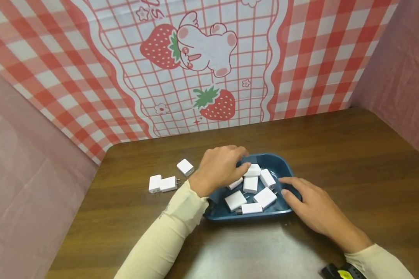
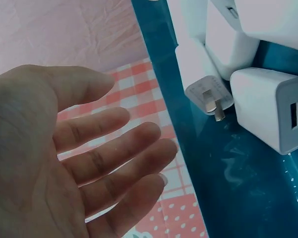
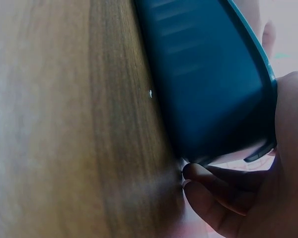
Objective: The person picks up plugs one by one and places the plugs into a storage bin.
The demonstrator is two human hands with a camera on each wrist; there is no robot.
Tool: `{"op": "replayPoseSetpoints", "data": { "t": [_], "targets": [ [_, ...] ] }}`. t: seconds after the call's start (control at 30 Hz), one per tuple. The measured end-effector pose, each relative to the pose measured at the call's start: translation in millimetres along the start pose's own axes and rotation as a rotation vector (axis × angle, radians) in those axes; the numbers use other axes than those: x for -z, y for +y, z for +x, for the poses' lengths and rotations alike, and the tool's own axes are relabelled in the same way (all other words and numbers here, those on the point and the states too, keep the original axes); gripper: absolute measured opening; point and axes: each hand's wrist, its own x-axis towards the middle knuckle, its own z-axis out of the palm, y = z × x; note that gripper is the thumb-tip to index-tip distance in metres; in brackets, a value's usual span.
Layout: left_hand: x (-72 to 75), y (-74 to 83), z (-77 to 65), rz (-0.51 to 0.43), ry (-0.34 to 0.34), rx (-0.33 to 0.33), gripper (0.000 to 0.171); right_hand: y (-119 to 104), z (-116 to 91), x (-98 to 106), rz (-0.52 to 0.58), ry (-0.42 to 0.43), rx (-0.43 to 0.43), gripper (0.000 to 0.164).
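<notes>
Several white charger plugs (image 1: pixel 265 198) lie jumbled in a blue plastic basin (image 1: pixel 279 161) on the table. My left hand (image 1: pixel 220 166) is over the basin's left side, near the plugs. Its fingers are spread and loosely bent with nothing in the palm, as the left wrist view shows beside a plug with metal prongs (image 2: pixel 208 101). At the right end, my right hand (image 1: pixel 310 203) holds the basin, thumb over the rim and other fingers curled low against its outer wall (image 3: pixel 213 84). The left hand and forearm hide part of the basin.
Left of the basin, two charger plugs (image 1: pixel 168 184) lie touching on the wooden table (image 1: pixel 345 155), and a third charger plug (image 1: pixel 186 167) lies apart behind them. A red-and-white checked cloth (image 1: pixel 307 69) hangs at the back, with pink cloth (image 1: pixel 21 162) at the sides.
</notes>
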Motion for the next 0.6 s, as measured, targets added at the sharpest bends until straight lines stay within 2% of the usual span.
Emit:
{"op": "replayPoseSetpoints", "data": {
  "t": [0.17,0.43,0.6],
  "targets": [
    [5.3,-4.1,-0.1,-0.059,0.091,0.032,0.031,-2,1,1,-0.011,-0.022,-0.02,0.047],
    [10.8,-10.6,0.9,-0.109,0.348,0.061,0.03,-2,1,1,-0.014,-0.003,0.004,0.044],
    [16.0,-16.0,-0.6,-0.134,0.414,0.093,0.03,-3,2,1,-0.013,-0.024,-0.013,0.046]
  ]
}}
